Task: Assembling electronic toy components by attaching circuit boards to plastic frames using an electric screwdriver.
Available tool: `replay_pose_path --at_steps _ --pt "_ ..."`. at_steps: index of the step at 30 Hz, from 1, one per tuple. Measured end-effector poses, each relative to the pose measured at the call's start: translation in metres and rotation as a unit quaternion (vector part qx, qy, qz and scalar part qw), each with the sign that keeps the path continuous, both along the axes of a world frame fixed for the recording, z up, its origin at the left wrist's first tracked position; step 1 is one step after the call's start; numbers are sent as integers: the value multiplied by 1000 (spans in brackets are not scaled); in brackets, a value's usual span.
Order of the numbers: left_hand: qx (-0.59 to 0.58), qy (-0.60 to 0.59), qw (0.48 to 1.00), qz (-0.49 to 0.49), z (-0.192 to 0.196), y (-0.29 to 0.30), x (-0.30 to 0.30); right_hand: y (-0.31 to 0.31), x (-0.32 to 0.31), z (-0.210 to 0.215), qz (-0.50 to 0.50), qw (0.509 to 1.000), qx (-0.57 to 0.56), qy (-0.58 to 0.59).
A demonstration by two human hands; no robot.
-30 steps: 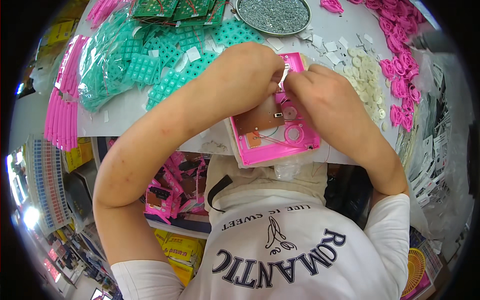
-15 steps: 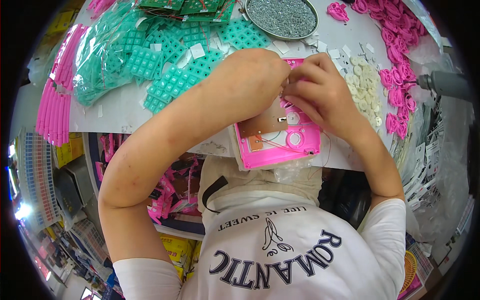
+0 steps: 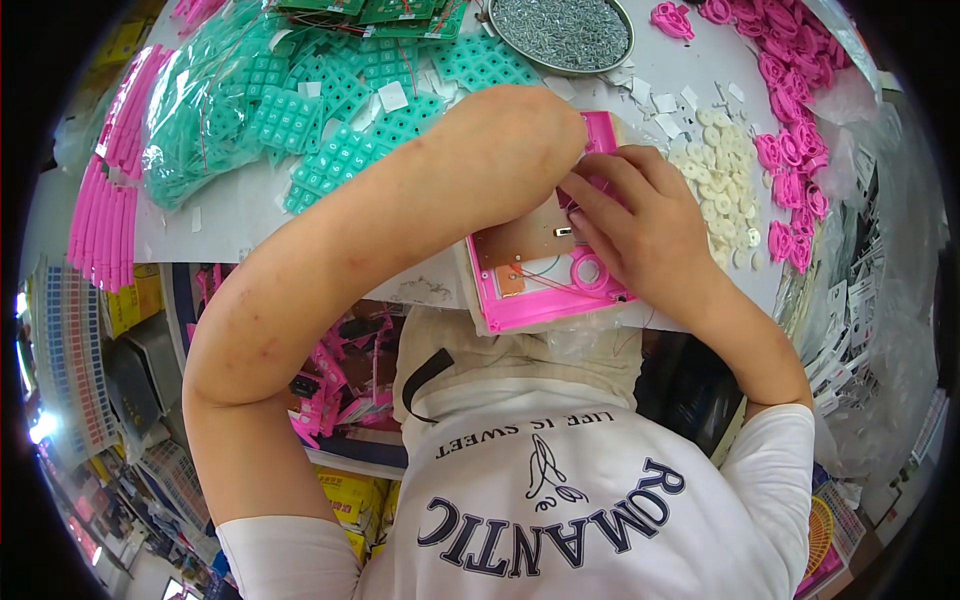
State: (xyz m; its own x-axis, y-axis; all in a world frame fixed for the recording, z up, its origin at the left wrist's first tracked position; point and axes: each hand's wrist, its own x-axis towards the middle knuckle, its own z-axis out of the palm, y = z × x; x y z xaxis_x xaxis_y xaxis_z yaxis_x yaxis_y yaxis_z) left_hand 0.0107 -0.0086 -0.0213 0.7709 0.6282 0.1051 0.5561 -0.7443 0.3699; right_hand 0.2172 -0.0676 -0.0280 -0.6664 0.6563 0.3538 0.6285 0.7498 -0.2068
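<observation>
A pink plastic casing point(image 3: 541, 316) lies at the table's near edge, with a brown circuit board point(image 3: 512, 244) inside it. Thin red wires run from the board across a round ring in the casing. My left hand point(image 3: 548, 125) bends over the casing's far part; its fingers are hidden behind the wrist. From the right, my right hand point(image 3: 645, 215) reaches over the casing with its fingers stretched out, the tips by the board's right edge. I see nothing held in the right hand.
Teal keypads point(image 3: 335, 165), some bagged, lie left under green circuit boards point(image 3: 400, 15). A round tray of screws point(image 3: 562, 35) stands at the back. Cream round pieces point(image 3: 718, 175) and pink parts point(image 3: 790, 95) lie right, near a grey screwdriver-like tool point(image 3: 890, 165). Pink strips point(image 3: 110, 210) hang at left.
My left wrist has turned over further, hiding the fingers. The right hand has come down and nearer, its pinched fingers now spread over the casing's right side.
</observation>
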Motion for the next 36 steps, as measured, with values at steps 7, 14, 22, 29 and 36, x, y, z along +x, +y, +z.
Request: replay_pose_path --at_steps 7,14,22,29,36 --pt "-44 -74 996 29 1 10 -8 20 13 8 33 981 -176 72" --pt "-20 -150 970 188 2 6 -20 8 17 10 37 989 -132 63" --pt "37 -81 981 174 -12 0 -12 14 11 23 46 991 -125 -19" --pt "234 -170 945 151 -15 -16 -11 31 -5 6 -73 976 -77 188" --pt "-31 -262 931 252 -6 -42 -10 34 -18 2 -68 961 -138 228"
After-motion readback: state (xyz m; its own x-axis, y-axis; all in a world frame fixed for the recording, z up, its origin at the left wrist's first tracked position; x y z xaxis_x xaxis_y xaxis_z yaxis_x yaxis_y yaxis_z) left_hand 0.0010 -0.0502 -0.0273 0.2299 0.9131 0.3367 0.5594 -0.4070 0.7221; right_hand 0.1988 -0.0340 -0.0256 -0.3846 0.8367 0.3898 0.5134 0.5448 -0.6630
